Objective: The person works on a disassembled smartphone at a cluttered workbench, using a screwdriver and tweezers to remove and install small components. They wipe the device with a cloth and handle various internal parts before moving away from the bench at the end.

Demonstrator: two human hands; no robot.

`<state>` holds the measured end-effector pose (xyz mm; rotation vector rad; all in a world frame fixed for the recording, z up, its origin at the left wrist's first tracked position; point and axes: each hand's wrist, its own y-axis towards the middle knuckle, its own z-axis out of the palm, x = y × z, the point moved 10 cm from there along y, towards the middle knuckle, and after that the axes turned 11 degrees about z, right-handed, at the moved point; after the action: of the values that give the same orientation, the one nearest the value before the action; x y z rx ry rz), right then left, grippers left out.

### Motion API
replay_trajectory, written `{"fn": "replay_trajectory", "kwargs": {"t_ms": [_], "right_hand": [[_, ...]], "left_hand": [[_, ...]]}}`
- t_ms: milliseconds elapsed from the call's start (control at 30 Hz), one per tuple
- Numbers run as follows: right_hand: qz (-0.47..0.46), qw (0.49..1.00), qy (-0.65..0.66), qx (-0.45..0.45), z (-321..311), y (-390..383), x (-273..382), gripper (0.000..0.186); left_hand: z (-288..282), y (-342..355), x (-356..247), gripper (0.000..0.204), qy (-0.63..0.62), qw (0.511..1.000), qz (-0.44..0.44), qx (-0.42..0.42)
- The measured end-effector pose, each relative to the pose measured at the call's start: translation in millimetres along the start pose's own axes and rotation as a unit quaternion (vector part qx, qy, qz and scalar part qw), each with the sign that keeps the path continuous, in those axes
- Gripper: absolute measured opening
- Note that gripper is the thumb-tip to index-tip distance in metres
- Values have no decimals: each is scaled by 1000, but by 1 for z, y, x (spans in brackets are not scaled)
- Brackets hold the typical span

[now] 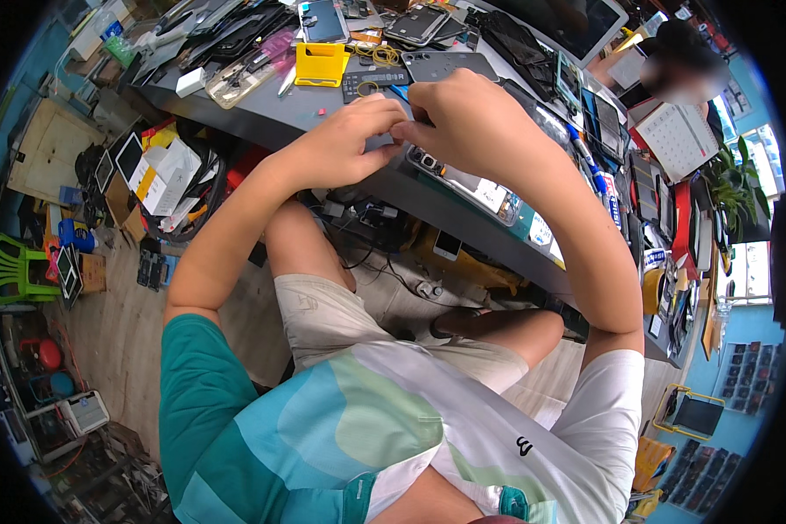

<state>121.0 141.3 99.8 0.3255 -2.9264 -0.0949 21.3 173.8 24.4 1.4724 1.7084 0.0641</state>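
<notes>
Over the desk's near edge my left hand (355,142) and my right hand (470,112) meet at the fingertips. The left fingers are bent toward the right thumb, with the left thumb stretched out below. My right hand is curled in a pinch, and its fingertips are mostly hidden behind the hand. Whatever lies between the fingers is too small or hidden to make out. Just beyond them lie a flat black battery (368,86), a blue strip (399,92) and a dark phone back cover (445,65). An opened device with a camera module (426,161) lies below my right hand.
A yellow phone stand (320,65), yellow rubber bands (381,55) and a white box (190,83) are on the grey desk (262,124). Phones and parts crowd its far side. A blue marker pen (588,157) lies right. Another person (686,65) sits at the far right.
</notes>
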Motion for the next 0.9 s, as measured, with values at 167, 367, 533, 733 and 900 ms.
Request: {"fn": "replay_trajectory", "kwargs": {"t_ms": [167,367,533,733,900], "right_hand": [[-47,995,70,57,-1,3,9,28],[1,999,23,38,-5,1,0,34],[-2,997,52,57,-1,-3,0,36],[-3,998,46,52,0,-5,-1,31],[-18,999,29,-2,-6,-11,0,30]], "left_hand": [[-2,-1,-6,27,39,998,59,1],[-4,1,-4,25,28,998,54,15],[2,8,-1,25,27,997,46,57],[5,15,1,26,49,994,28,88],[6,20,5,30,49,992,-12,120]]}}
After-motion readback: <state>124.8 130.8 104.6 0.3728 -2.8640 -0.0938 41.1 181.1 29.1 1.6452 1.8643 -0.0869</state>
